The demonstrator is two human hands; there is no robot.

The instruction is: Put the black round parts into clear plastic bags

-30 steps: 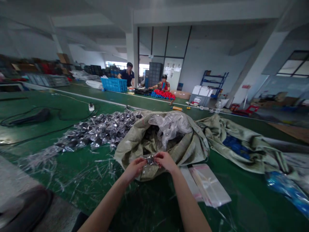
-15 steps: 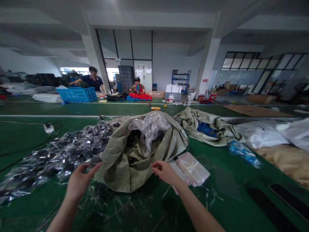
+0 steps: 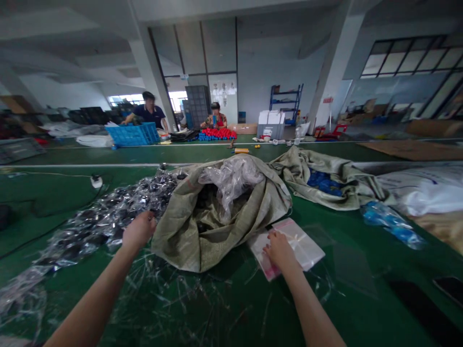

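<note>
Resting at a stack of clear plastic bags (image 3: 308, 246) on the green tabletop (image 3: 231, 315), right of an open woven sack (image 3: 181, 236), my right hand (image 3: 280, 251) bends its fingers loosely; whether they pinch a bag, I cannot tell. My left hand (image 3: 139, 230) curls beside the sack, near plastic-wrapped dark pieces (image 3: 96, 224), its grip unclear to me from here.

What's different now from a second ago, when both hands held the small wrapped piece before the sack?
The right hand let go and moved right, over the clear bags. The left hand moved left to the wrapped pile; whether it holds the piece is unclear. The sack stayed put.
</note>
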